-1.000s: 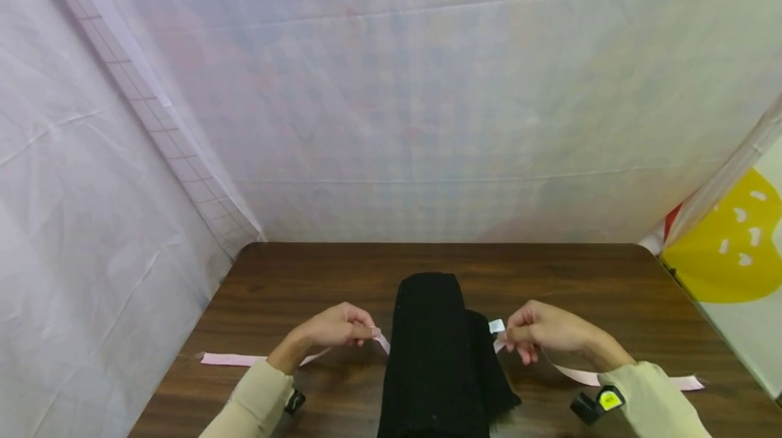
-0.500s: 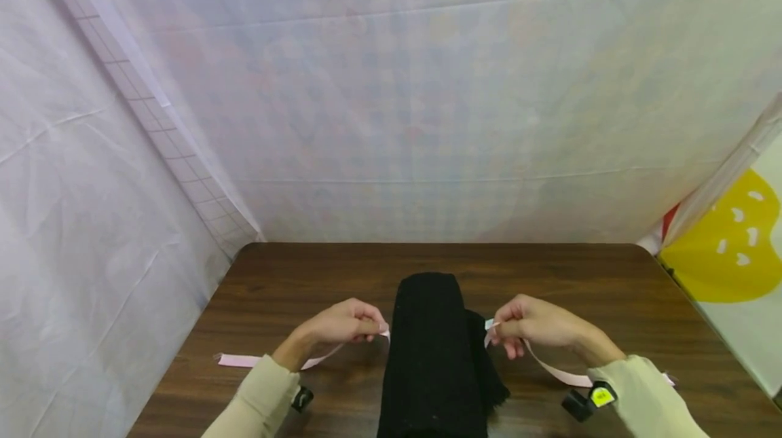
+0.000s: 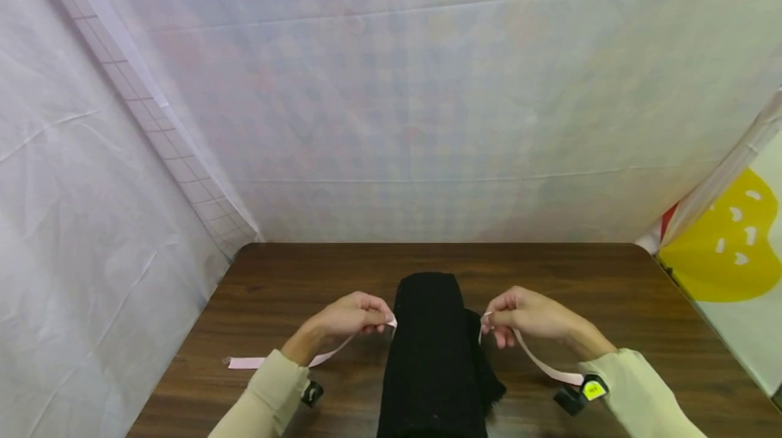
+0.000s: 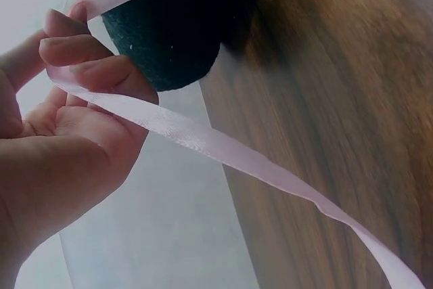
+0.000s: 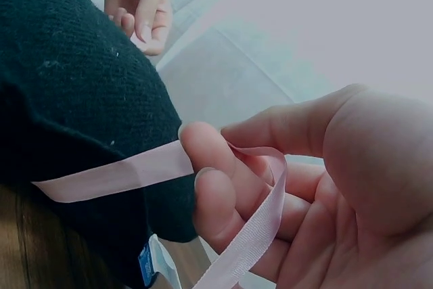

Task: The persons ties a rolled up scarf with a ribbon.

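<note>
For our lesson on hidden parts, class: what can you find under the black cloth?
The brown table is beneath the black cloth, visible only around it. Pink ribbon reaches the cloth from both sides; whether one length runs underneath is covered.

1 black cloth roll (image 3: 430, 356) bars straight path between left hand (image 3: 349, 316) and right hand (image 3: 533, 316); I see room beyond its far end.

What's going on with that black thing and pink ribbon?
Someone's left hand pinches pink ribbon on one side of a black cloth bundle, and their right hand pinches pink ribbon on the other side. The bundle lies on a brown table between the hands. Ribbon trails past each hand, and the bundle hides whether it's all one piece.
</note>
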Tool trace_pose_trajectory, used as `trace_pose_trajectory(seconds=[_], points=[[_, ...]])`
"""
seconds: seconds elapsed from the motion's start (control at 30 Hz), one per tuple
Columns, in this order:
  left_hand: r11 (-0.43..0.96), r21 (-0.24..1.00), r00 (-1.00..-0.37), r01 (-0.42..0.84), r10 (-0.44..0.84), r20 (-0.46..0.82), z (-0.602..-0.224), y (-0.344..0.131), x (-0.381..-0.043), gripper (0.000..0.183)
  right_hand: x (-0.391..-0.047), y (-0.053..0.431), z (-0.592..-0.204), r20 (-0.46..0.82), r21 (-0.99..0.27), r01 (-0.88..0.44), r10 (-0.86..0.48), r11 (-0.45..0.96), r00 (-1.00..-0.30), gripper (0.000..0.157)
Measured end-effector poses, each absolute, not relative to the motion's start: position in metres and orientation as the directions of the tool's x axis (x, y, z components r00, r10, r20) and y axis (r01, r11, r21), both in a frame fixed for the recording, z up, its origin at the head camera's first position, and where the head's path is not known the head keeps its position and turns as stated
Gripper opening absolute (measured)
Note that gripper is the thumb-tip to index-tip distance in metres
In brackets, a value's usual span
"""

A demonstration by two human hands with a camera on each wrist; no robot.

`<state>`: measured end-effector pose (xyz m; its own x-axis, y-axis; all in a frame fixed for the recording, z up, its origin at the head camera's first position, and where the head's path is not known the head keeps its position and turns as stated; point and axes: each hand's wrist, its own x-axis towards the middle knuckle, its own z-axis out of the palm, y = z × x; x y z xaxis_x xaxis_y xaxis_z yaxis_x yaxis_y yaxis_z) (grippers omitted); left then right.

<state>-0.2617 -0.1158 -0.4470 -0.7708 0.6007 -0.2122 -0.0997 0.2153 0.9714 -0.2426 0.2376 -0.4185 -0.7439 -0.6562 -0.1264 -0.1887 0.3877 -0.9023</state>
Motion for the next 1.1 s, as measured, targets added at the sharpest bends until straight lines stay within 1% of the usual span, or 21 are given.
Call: trace_pose_trajectory(seconds=[0.03, 0.17, 0.4, 0.53, 0.8, 1.1], points=[[0.215, 0.972, -0.773, -0.094, 0.600, -0.207, -0.447, -0.115, -0.262, 0.020, -0.243, 0.237, -0.418, -0.126, -0.906, -0.182, -0.654, 0.383, -0.746, 0.022], [0.215, 0.973, -0.780, -0.081, 0.595, -0.197, -0.447, -0.113, -0.264, 0.015, -0.243, 0.234, -0.417, -0.126, -0.915, -0.165, -0.651, 0.368, -0.748, 0.023], [0.212, 0.974, -0.783, -0.083, 0.590, -0.195, -0.446, -0.110, -0.266, 0.024, -0.245, 0.232, -0.415, -0.126, -0.911, -0.162, -0.630, 0.379, -0.766, 0.023], [0.211, 0.975, -0.789, -0.064, 0.588, -0.179, -0.444, -0.108, -0.267, 0.026, -0.246, 0.230, -0.414, -0.122, -0.904, -0.173, -0.624, 0.391, -0.772, 0.024], [0.201, 0.977, -0.790, -0.070, 0.586, -0.177, -0.442, -0.102, -0.266, 0.023, -0.251, 0.225, -0.408, -0.125, -0.898, -0.158, -0.583, 0.410, -0.803, 0.025], [0.163, 0.984, -0.782, -0.075, 0.603, -0.160, -0.437, -0.095, -0.267, 0.016, -0.256, 0.218, -0.398, -0.122, -0.879, -0.169, -0.552, 0.447, -0.825, 0.024]])
